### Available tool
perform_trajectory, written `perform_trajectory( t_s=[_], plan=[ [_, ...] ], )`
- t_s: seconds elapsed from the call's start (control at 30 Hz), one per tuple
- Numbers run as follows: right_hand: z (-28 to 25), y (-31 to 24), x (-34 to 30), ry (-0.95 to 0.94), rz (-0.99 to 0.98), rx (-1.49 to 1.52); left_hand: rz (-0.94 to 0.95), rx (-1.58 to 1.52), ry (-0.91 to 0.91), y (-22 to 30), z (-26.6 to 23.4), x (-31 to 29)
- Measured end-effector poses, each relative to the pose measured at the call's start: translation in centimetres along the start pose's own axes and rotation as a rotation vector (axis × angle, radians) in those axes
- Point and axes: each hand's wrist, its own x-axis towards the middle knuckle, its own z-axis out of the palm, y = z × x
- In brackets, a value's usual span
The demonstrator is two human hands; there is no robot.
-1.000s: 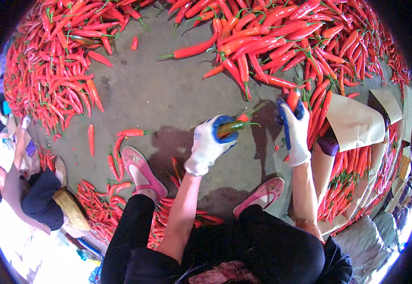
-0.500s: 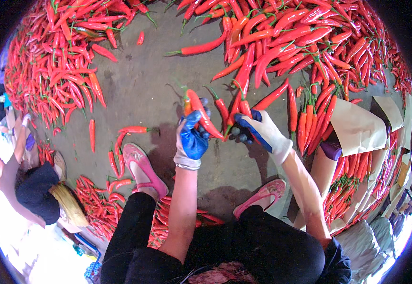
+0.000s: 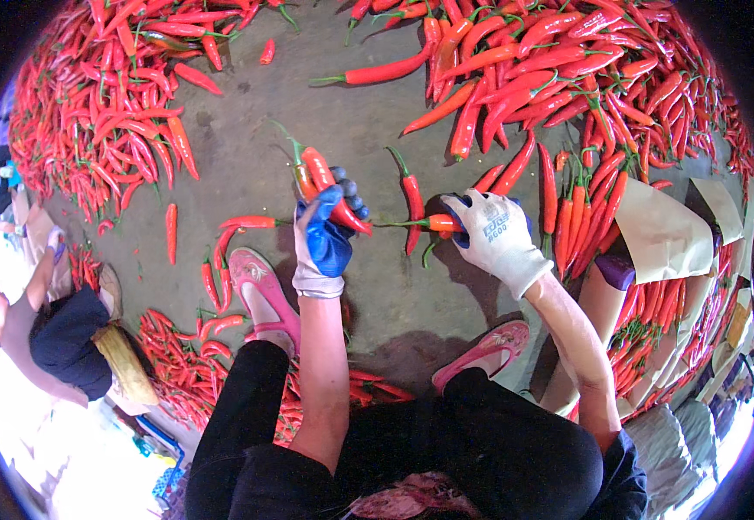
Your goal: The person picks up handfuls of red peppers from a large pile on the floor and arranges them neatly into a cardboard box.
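Red chillies (image 3: 329, 186), long, glossy, tapered and green-stemmed, are clasped as a small bunch in the closed left hand (image 3: 325, 238), gloved blue and white. One chilli (image 3: 433, 224) is pinched by the gloved right hand (image 3: 494, 238). Loose heaps (image 3: 567, 78) are spread far and left on grey concrete floor (image 3: 307, 113); paper-lined boxes (image 3: 663, 234) are set right.

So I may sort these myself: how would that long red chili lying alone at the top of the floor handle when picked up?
The long red chili looks slim, so probably light. Its glossy skin may be a bit slippery. Its slight curve and thin green stem suggest it stays fairly stiff and would pivot rather than roll far on the concrete floor.
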Motion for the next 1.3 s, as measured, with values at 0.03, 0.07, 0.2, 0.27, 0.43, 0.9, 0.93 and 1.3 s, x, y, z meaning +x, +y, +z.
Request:
perform_trajectory(
  t_s=[0.03,0.07,0.2,0.27,0.43,0.9,0.93,1.3],
  plan=[
    [-0.2,0.2,0.0,-0.062,-0.014,-0.015,-0.002,0.080,0.013,-0.1,0.4,-0.2],
    [-0.5,0.4,-0.1,-0.090,-0.022,-0.057,0.016,0.208,0.061,-0.5,0.7,0.0],
    [0.3,0.7,-0.9,-0.065,-0.081,-0.215,0.094,0.524,0.174,-1.9,4.4,-0.4],
    [1.2,1.2,-1.2,-0.017,-0.095,-0.271,0.180,0.688,0.181,-3.7,4.8,0.0],
    [-1.9,0.9,-5.1,0.294,-0.301,-0.105,0.408,1.160,0.308,-5.2,5.6,-0.9],
    [-4.6,6.2,-6.3,0.303,0.210,-0.127,0.455,1.635,0.143,-5.0,4.7,-2.2],
    [-4.0,5.2,-4.6,0.219,0.229,-0.052,0.458,1.666,0.156,-4.8,4.0,-2.1],
    [-3.5,6.5,-4.6,0.020,0.316,0.003,0.508,1.694,-0.418,-1.5,-1.2,-1.8]
  ],
)
